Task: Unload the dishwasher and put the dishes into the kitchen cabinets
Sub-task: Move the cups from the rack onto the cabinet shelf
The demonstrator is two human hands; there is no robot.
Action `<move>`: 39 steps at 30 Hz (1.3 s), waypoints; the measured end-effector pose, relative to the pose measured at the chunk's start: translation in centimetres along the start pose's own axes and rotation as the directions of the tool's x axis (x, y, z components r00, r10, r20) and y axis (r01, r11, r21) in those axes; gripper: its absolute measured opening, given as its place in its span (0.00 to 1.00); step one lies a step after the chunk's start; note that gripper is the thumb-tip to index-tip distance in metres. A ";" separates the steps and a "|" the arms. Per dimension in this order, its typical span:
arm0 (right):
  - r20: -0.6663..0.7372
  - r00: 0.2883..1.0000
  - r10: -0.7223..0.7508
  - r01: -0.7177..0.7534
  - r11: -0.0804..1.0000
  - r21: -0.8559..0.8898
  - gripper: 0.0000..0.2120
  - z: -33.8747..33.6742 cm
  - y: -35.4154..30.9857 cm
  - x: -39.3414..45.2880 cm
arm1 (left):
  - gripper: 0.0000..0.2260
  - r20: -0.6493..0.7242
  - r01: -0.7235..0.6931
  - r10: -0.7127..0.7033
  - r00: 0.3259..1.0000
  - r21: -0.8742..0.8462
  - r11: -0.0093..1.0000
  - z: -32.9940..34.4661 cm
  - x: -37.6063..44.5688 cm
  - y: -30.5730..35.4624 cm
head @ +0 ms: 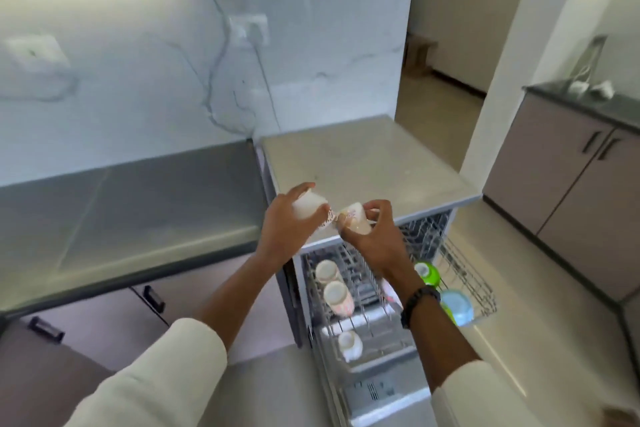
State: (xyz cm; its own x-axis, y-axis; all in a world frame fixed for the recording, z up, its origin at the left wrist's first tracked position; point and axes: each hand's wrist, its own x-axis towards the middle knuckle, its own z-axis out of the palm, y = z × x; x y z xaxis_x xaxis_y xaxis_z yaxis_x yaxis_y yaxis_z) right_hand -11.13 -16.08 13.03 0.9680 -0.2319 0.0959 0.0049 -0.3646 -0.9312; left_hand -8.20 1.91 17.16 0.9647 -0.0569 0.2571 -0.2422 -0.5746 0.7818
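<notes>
Head view: the left hand (287, 218) and right hand (372, 236) each clasp a cup (310, 205), rims almost touching, above the tabletop (363, 156) straight ahead, the dishwasher rack (460, 274) below.

We saw the pulled-out dishwasher rack (464, 267) carrying three pale cups (337, 298) at its left; green (428, 273) and blue (458, 307) bowls sat right.

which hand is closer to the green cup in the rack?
Right. The right hand, holding a cup, is just up-left of the green cup; the left hand, also holding one, is farther left.
</notes>
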 end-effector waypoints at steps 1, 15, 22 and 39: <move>0.005 1.000 -0.027 0.027 0.999 0.023 0.29 0.9 -2.7 -0.3 | 0.22 -0.021 -0.024 0.023 0.999 -0.013 1.000 -2.7 0.4 0.8; 0.060 0.944 -0.326 0.310 0.932 0.186 0.26 15.8 -35.2 -0.3 | 0.27 -0.383 -0.115 0.100 0.918 -0.016 0.993 -38.2 5.5 5.2; -0.086 0.913 -0.399 0.408 0.900 0.156 0.27 19.7 -47.0 8.2 | 0.27 -0.450 -0.226 0.216 0.867 0.034 0.974 -47.2 14.0 6.0; -0.047 0.880 -0.472 0.370 0.745 -0.554 0.24 29.7 -57.5 39.3 | 0.30 -0.336 -0.172 0.238 0.911 0.213 0.962 -49.8 50.2 2.5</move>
State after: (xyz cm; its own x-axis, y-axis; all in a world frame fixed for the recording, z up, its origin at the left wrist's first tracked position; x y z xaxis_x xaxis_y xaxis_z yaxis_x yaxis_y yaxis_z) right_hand 34.13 22.56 59.91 0.8378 -0.0746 0.5409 0.2230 -0.8575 -0.4636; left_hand 34.49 38.32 60.29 0.7867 0.0862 0.6113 -0.3770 -0.7170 0.5863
